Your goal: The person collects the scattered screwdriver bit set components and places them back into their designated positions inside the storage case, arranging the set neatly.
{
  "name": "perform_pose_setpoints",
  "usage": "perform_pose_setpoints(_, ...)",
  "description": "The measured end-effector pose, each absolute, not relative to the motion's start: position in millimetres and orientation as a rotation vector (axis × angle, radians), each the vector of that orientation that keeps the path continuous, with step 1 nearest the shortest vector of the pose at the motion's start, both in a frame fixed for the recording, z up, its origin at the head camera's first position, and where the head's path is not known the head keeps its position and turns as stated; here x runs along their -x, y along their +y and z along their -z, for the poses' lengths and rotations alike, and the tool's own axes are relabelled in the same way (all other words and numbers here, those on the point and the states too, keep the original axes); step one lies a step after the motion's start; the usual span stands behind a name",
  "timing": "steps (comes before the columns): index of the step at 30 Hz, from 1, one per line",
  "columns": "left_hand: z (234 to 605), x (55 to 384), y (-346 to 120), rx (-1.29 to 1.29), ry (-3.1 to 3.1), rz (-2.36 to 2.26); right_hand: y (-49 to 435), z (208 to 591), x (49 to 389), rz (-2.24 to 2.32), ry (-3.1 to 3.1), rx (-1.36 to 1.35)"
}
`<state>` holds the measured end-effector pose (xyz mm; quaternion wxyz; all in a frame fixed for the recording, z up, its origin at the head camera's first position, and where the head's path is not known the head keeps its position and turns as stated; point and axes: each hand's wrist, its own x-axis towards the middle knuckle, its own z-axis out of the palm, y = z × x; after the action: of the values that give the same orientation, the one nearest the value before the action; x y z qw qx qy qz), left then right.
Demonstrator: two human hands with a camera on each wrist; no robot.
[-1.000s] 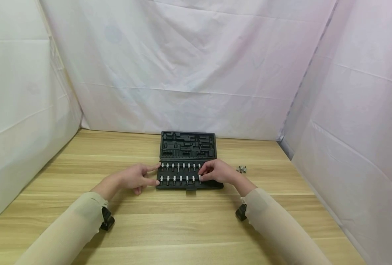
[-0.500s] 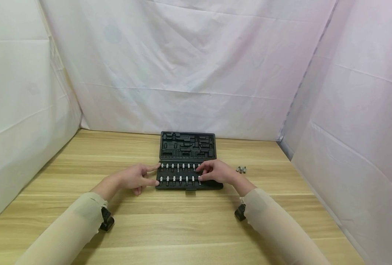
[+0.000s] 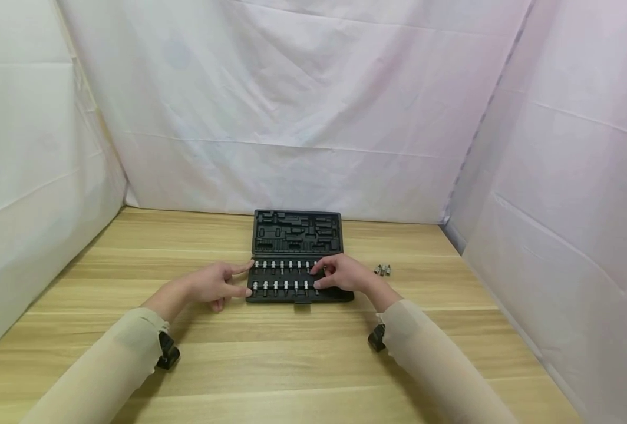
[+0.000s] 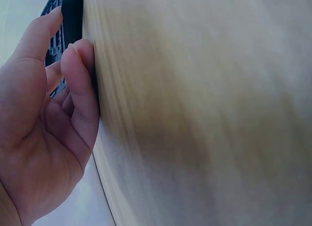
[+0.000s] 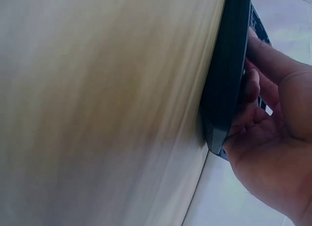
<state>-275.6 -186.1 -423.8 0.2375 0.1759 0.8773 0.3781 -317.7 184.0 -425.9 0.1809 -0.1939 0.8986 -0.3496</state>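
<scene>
A black plastic case (image 3: pixel 297 232) lies unfolded on the table, its moulded lid at the back. Bit sockets (image 3: pixel 286 285) with silver ends sit in two rows in the near half. My left hand (image 3: pixel 211 284) reaches to the case's left side, index finger and thumb stretched out onto its edge, other fingers folded below. Over the right part of the tray is my right hand (image 3: pixel 343 274). Its thumb tip touches the rightmost visible bit socket (image 3: pixel 317 291) of the front row, while the index fingertip stands apart, toward the back row. The hand hides the tray's right end.
Three loose bit sockets (image 3: pixel 382 270) lie on the wooden table (image 3: pixel 271 359) to the right of the case. White cloth (image 3: pixel 292 106) hangs behind the table and along both sides. Each wrist carries a small black camera.
The right index fingertip has moved away from the thumb, toward the back row, uncovering the bit socket's lower end. The left hand keeps its place at the case while the head view shifts slightly.
</scene>
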Motion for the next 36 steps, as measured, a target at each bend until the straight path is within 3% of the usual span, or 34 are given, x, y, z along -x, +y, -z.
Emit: perform_pose_setpoints(36, 423, 277, -185, -0.456, 2.402, -1.032, 203, 423, 314, 1.084, 2.505, 0.566)
